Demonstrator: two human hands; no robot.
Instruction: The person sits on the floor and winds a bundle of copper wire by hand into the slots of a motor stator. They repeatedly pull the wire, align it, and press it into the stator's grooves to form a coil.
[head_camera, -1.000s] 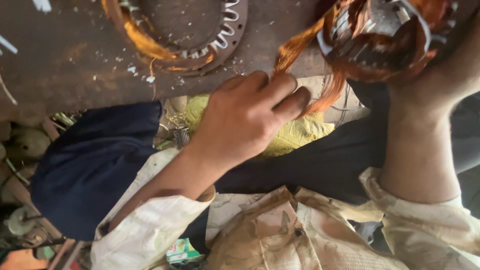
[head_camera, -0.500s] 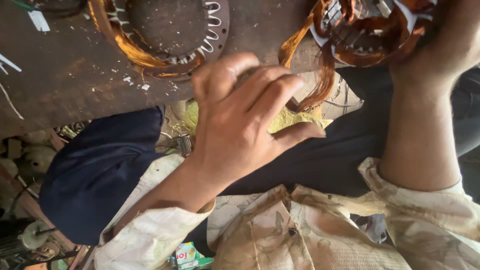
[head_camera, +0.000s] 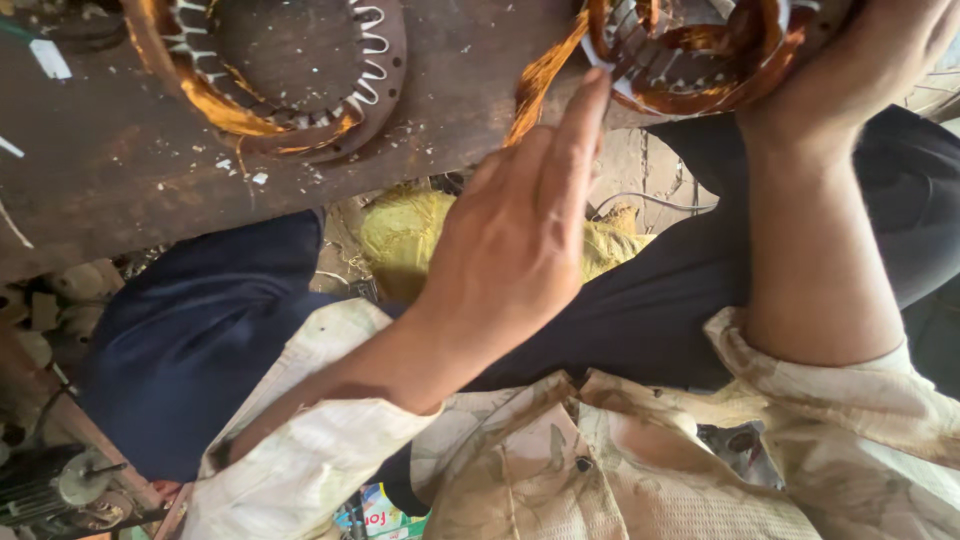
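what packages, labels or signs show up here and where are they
Small printed carton: bottom edge, below the left sleeve; boxy, green, blue, red and white, partly hidden.
White paper tag: top left on the rusty brown metal plate; small rectangle, too blurred to tell whether it is printed.
No signs or screens in view.

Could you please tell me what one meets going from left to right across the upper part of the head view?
Stator ring with copper winding lying on the rusty plate → left hand, fingers raised → second copper-wound stator → right hand holding that stator at its right edge.
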